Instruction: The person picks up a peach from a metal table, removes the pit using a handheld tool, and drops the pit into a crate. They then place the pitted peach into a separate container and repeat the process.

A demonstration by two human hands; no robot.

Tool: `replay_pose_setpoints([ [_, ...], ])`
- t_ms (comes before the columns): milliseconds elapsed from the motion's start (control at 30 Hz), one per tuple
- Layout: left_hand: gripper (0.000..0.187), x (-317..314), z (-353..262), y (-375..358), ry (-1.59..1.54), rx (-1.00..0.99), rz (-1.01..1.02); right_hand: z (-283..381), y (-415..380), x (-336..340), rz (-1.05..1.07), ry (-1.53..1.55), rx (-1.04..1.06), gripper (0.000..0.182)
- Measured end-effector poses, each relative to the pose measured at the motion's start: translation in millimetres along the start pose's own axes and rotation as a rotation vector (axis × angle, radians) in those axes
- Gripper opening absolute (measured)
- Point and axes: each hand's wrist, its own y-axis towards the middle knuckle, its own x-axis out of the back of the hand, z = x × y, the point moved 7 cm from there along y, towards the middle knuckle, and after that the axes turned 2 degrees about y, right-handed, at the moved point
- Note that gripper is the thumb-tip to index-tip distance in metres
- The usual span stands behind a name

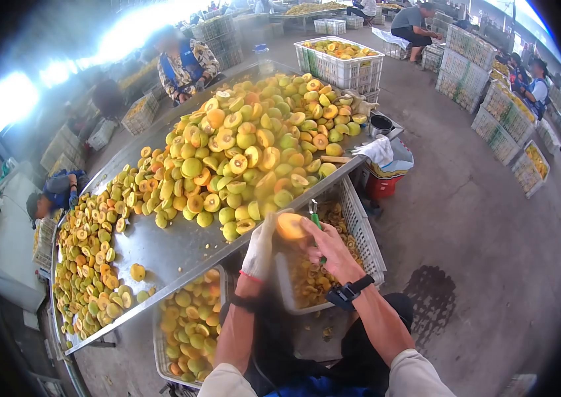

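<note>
My left hand, in a white glove, is closed at the edge of a halved peach with its orange side showing. My right hand wraps round a green-handled peeler whose metal head points up and away. The right thumb and fingers come right up to the peach. Both hands are just off the near edge of a metal table heaped with peach halves. Below them a white crate contains yellow-brown scraps.
Another crate by my left forearm holds peach halves. A white cloth, a dark cup and a red bucket are at the table's right corner. People sit around, among stacked crates.
</note>
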Motion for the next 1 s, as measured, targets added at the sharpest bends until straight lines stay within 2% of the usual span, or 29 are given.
replay_pose_setpoints([
  [33, 0.063, 1, -1, -4, 0.129, 0.001, 0.005, -2, -5, -3, -0.029, 0.121, -0.075, 0.031],
  [167, 0.063, 7, 23, 12, 0.095, 0.013, -0.052, 3, -11, -13, -0.052, 0.151, -0.102, 0.03],
  [233, 0.064, 7, 19, 5, -0.071, 0.036, -0.227, 7, -13, -22, -0.023, 0.008, -0.04, 0.03],
  [267, 0.066, 8, 22, 5, -0.098, 0.046, -0.28, 5, -5, -19, -0.066, -0.226, 0.094, 0.034],
  [300, 0.066, 9, 27, 6, -0.094, 0.045, -0.284, -1, -1, -19, -0.062, -0.222, 0.093, 0.034],
  [367, 0.067, 10, 39, 8, -0.417, 0.063, -0.291, 7, 0, -21, -0.121, -0.676, 0.384, 0.041],
  [400, 0.069, 10, 41, 9, -0.473, 0.089, -0.309, 16, -7, -27, -0.15, -0.783, 0.488, 0.043],
  [533, 0.069, 7, 48, 13, -0.642, 0.099, -0.258, 28, -20, -37, -0.183, -0.926, 0.538, 0.039],
  [600, 0.07, 2, 40, 14, -0.698, 0.045, -0.17, 38, -26, -42, -0.186, -0.981, 0.557, 0.034],
  [733, 0.068, 9, 36, 14, -0.683, 0.029, -0.207, 49, -35, -49, -0.191, -1.092, 0.58, 0.03],
  [800, 0.065, 10, 28, 12, -0.529, -0.059, -0.155, 46, -38, -53, -0.118, -1.148, 0.682, 0.027],
  [900, 0.062, 3, 14, 4, -0.415, -0.146, -0.174, 42, -37, -54, -0.061, -1.183, 0.594, 0.029],
  [1000, 0.063, 5, 9, 4, -0.33, -0.214, -0.17, 42, -39, -57, -0.049, -1.13, 0.634, 0.025],
])
